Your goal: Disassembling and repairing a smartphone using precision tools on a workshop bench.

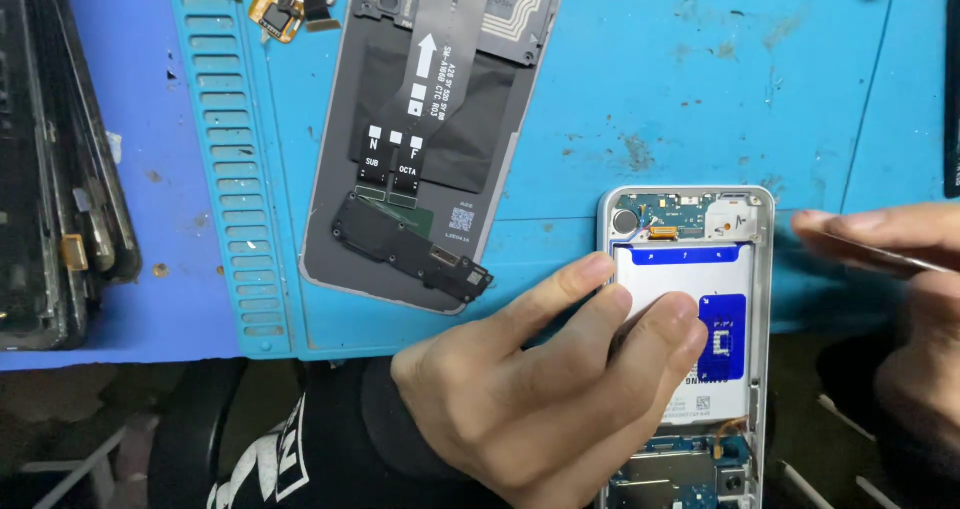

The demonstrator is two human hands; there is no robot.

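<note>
Head view, left hand: the left hand [540,389] lies flat, fingers [570,284] spread and stretched over the opened phone [690,349], pressing on its battery; it grips nothing.
Head view, right hand: the right hand [900,299] enters from the right edge, thumb and forefinger pinched narrow on a thin metal tool [885,256]; the tool's tip points left and hangs just beside the phone's right frame. Whether it touches the frame cannot be told.
Head view, opened phone: it lies on the near edge of the counter [700,89], back cover off, its lower end running past the blue mat towards the person's lap.
Head view, battery: the white battery [680,279] with a blue label fills the middle of the silver frame; a circuit board shows above it and another below it.
Head view, second phone: a grey phone shell [420,139] lies tilted, up and left of the opened phone, well apart from both hands, with a black flex cable across it.
Head view, mat: a teal ribbed work mat [235,169] covers the counter.
Head view, left edge: dark phone screens [50,169] lie stacked.
</note>
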